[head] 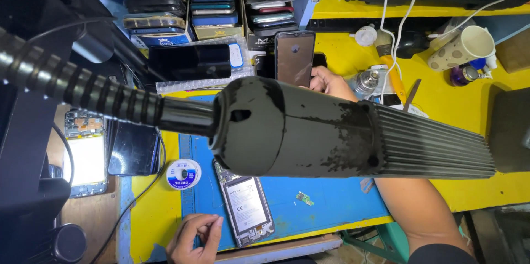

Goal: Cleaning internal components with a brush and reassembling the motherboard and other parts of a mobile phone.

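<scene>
A big black lamp head (309, 129) on a ribbed gooseneck (83, 90) hangs close to the camera and hides the middle of the bench. My right hand (328, 83) reaches out behind it and grips a dark-screened phone (295, 57), held upright at the back of the blue mat (337, 200). My left hand (196, 236) rests at the mat's near edge, its fingers loosely curled with nothing seen in them. Just right of it lies an opened phone (247, 209) with its battery showing.
A spool of solder wire (183, 174) sits left of the mat. A lit opened phone (88, 159) and a dark screen panel (132, 148) lie at the far left. Several phones are stacked on the shelf (212, 4). A spotted cup (461, 49) and white cables (403, 16) occupy the back right.
</scene>
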